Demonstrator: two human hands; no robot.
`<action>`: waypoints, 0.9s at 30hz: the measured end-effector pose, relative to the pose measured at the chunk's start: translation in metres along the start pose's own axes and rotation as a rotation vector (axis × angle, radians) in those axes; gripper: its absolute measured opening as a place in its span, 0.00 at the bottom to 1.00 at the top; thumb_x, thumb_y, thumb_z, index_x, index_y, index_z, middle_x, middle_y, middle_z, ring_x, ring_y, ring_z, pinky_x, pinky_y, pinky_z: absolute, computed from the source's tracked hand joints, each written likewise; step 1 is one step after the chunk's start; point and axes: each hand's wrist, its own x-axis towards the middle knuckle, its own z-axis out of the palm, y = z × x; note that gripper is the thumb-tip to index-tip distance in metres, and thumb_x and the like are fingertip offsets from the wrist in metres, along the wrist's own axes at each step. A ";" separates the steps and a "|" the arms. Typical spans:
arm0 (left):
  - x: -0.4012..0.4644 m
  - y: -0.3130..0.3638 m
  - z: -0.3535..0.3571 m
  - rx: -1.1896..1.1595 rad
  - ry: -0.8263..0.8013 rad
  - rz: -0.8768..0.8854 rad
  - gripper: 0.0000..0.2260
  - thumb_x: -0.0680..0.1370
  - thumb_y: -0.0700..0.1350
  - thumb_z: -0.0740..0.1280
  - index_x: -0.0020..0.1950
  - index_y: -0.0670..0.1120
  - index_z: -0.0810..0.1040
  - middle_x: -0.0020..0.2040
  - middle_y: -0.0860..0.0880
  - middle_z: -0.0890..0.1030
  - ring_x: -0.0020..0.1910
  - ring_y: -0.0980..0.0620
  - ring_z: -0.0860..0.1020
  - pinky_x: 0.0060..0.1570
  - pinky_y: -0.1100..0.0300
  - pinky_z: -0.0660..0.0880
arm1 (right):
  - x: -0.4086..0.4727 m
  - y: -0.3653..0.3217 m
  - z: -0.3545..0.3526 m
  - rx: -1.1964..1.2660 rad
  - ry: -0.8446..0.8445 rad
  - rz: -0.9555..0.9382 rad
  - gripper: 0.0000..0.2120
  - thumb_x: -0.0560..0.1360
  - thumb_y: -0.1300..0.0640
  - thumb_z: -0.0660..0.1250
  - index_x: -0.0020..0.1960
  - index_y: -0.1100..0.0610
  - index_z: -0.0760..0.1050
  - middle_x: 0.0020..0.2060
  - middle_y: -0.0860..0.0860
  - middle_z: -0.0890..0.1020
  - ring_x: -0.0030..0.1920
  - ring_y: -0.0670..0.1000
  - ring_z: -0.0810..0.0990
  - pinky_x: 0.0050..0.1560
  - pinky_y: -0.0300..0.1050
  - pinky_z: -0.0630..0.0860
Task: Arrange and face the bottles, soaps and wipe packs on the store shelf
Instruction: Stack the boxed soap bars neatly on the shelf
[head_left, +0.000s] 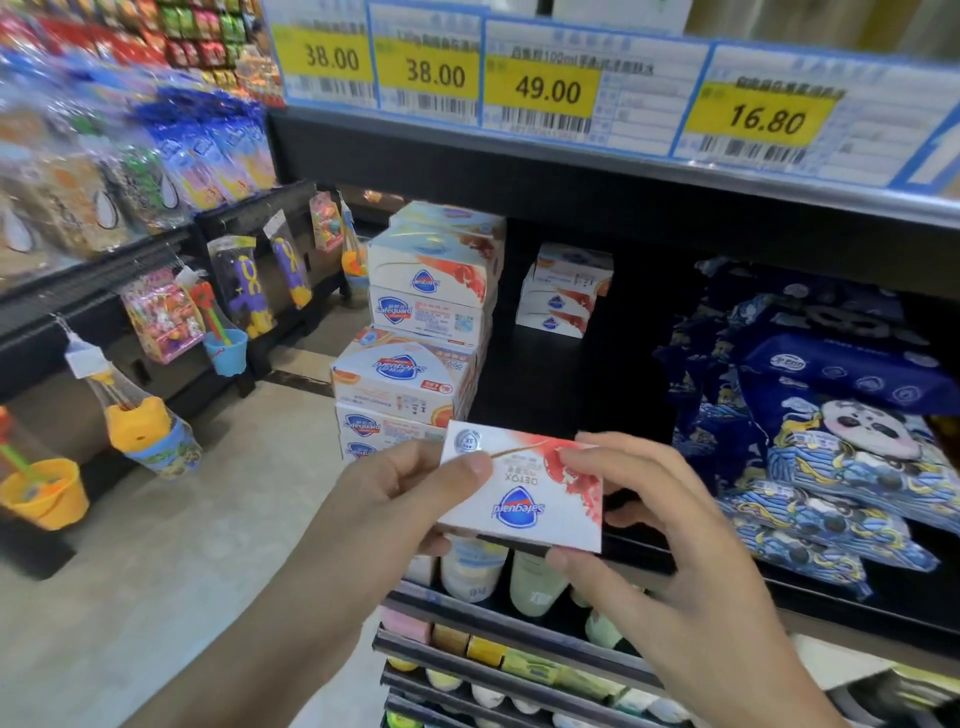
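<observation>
Both hands hold one soap box in front of the shelf, near the camera. My left hand pinches its left end, thumb on the top face; my right hand grips the right end and near corner. Its logo reads upside down to me, so I judge the two-handed hold is for turning it before shelving. Far left stands a tall soap stack with mixed facings; a short stack sits far back. Bare shelf between them and the wipe packs, slumped at right, looks the likely spot.
</observation>
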 end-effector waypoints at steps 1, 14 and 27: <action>0.001 0.000 -0.003 -0.014 0.016 -0.012 0.23 0.64 0.62 0.69 0.54 0.51 0.85 0.47 0.51 0.89 0.42 0.56 0.85 0.45 0.57 0.77 | 0.002 0.000 0.002 0.012 0.008 -0.009 0.30 0.68 0.61 0.81 0.63 0.37 0.78 0.67 0.42 0.76 0.63 0.51 0.78 0.51 0.49 0.79; 0.007 -0.056 -0.042 1.101 0.194 0.616 0.13 0.76 0.53 0.59 0.57 0.60 0.79 0.52 0.63 0.79 0.53 0.60 0.75 0.48 0.62 0.73 | 0.080 -0.037 0.024 0.302 0.089 0.120 0.19 0.70 0.60 0.80 0.56 0.45 0.79 0.52 0.42 0.85 0.45 0.49 0.84 0.47 0.40 0.82; 0.026 -0.068 -0.036 1.101 0.093 0.642 0.15 0.77 0.54 0.60 0.62 0.60 0.77 0.54 0.62 0.79 0.56 0.58 0.74 0.54 0.62 0.74 | 0.105 -0.033 0.069 0.098 0.195 0.188 0.19 0.68 0.45 0.81 0.50 0.43 0.73 0.56 0.44 0.79 0.45 0.46 0.83 0.44 0.45 0.83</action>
